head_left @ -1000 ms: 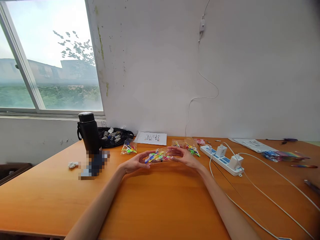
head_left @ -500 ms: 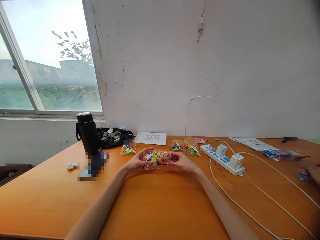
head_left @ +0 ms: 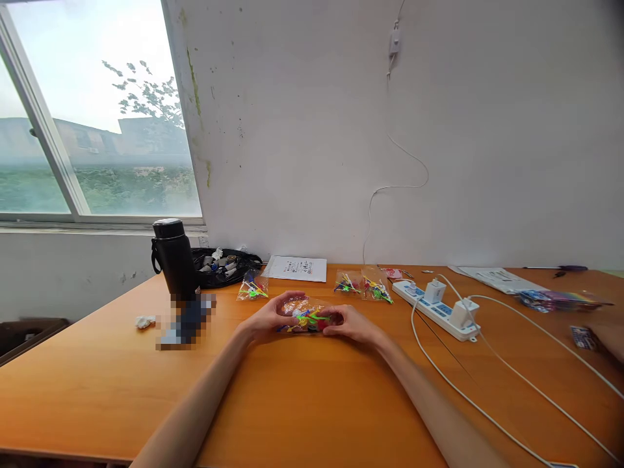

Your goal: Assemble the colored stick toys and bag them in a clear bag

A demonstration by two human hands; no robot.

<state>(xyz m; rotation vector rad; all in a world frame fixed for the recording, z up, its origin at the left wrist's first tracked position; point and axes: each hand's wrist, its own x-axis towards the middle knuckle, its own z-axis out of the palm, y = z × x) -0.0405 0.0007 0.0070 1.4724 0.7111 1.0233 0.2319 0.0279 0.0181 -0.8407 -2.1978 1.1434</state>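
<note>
Between my two hands is a clear plastic bag with small bright plastic pieces in it, green, yellow, blue, white and red. My left hand grips its left end, thumb in front and fingers behind. The right end is pinched by my right hand, its fingers curled over the bag. What the pieces are is too small to tell. Similar bags lie further back: one bag to the left, and a pair, a bag and a fuller bag, to the right.
A black flask stands left, before a black bag of odds and ends. White paper lies at the wall. A power strip with chargers and trailing cables occupies the right. Another person's hand shows at the right edge.
The held bag has tipped flatter and lower, and my right fingers have curled further over it. At the right edge the other person's hand and the small packet beside it have shifted.
</note>
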